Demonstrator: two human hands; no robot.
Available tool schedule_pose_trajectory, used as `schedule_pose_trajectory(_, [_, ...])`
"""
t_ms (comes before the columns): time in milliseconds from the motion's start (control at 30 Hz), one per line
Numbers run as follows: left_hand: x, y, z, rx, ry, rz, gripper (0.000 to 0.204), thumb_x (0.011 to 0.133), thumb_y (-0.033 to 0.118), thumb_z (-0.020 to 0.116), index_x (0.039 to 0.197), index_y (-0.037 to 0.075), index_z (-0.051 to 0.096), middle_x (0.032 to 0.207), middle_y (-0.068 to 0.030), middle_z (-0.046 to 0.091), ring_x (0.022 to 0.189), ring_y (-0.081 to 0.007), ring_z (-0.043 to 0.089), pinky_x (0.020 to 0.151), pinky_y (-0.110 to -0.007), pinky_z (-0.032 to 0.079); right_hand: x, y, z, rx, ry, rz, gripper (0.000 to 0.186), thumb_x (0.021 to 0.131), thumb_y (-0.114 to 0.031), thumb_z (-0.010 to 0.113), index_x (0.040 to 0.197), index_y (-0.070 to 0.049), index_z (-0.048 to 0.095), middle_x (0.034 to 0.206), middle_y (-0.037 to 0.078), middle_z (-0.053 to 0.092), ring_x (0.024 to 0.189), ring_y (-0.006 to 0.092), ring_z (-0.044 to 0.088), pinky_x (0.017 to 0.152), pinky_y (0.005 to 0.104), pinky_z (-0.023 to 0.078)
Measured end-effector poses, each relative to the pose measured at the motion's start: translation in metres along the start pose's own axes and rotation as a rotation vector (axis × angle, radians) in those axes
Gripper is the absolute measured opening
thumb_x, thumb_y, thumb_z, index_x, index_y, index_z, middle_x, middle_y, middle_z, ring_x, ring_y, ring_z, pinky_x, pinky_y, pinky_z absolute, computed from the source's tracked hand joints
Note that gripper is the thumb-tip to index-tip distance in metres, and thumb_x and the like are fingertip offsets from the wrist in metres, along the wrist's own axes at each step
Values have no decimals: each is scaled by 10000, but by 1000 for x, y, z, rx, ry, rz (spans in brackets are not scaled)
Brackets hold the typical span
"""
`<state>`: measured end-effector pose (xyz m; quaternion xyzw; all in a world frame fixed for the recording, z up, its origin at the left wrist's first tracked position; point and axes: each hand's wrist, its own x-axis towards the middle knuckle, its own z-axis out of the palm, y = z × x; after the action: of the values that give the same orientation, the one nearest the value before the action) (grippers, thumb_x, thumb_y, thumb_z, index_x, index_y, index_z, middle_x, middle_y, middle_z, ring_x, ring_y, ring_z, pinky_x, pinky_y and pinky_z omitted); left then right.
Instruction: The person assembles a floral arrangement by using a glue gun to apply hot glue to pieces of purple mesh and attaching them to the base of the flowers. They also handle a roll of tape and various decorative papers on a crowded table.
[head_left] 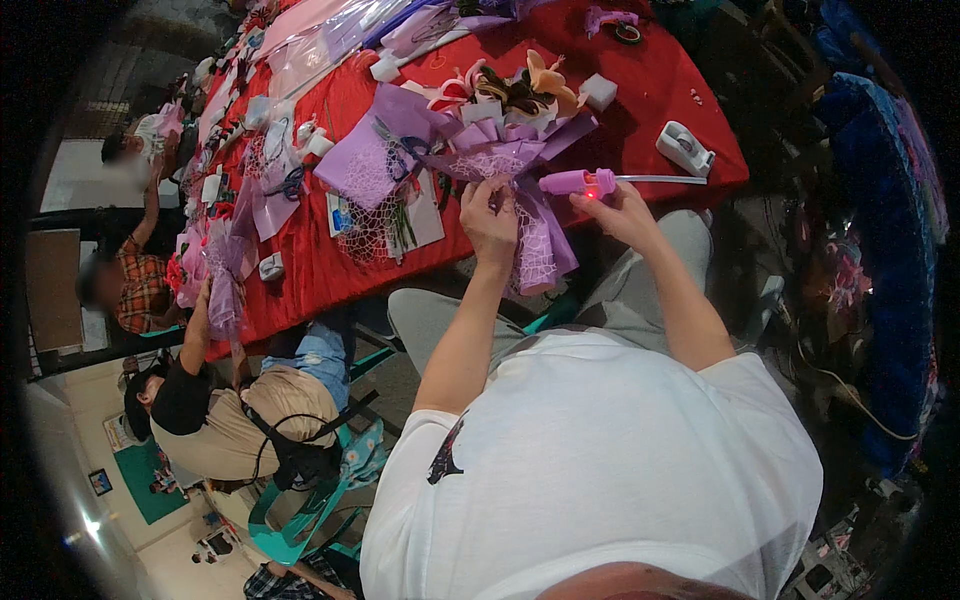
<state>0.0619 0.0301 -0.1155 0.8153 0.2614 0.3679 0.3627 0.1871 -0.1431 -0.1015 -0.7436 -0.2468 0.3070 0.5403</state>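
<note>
A bouquet in purple wrapping paper (545, 140) lies at the table's near edge, with pink, dark and pale-orange flowers (510, 92) at its far end. At its gathered neck, my left hand (488, 220) is closed on the wrapping. White netting and purple paper hang below that hand. My right hand (622, 215) grips a pink glue gun (570, 183), its nozzle toward the bouquet. A red light glows on the gun, and a long pale glue stick (660, 180) sticks out of its back.
Left of the bouquet lie dark-handled scissors (405, 147), a purple sheet (360, 150) and white netting (372, 222). A white tape dispenser (685, 150) and a white foam block (598, 92) rest on the red tablecloth (700, 90). Co-workers sit along the left side; one (260, 410) handles another bouquet.
</note>
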Motion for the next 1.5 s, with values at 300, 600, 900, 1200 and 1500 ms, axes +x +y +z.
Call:
schedule_pose_trajectory(300, [0,4,-1,-2,-1,-11,185,787,-4,607,960,18,669,856,-144,594,834,-316,574,744,-375,456,13,-7,14,73,-32,-44,354,817,-327,741,976,-17,680,820,56,683,764,128,615,724,302,482])
schedule_pose_trajectory(600, [0,1,-1,100,-23,28,168,832,42,584,982,8,653,885,-151,617,871,-314,597,787,-378,465,20,1,18,40,-35,-52,341,824,-322,730,984,-25,684,823,54,685,752,121,620,704,300,490])
schedule_pose_trajectory(900, [-1,-5,2,123,-10,46,150,850,49,573,979,18,643,893,-147,609,877,-326,583,791,-391,458,22,2,19,54,-16,-12,348,812,-334,738,952,-20,683,794,53,681,720,126,621,686,298,492])
schedule_pose_trajectory(1200, [-2,-4,5,66,-13,78,206,833,-1,506,1020,2,594,920,-188,551,902,-374,513,788,-437,417,28,9,20,56,23,-110,353,801,-325,747,930,-3,676,770,54,675,691,120,613,660,296,490])
schedule_pose_trajectory(1500, [-3,-5,6,150,-24,144,204,849,0,473,1030,-1,568,941,-201,536,914,-389,484,812,-462,385,29,0,18,59,-25,-138,326,805,-296,749,953,-16,669,739,31,653,670,98,584,635,282,482])
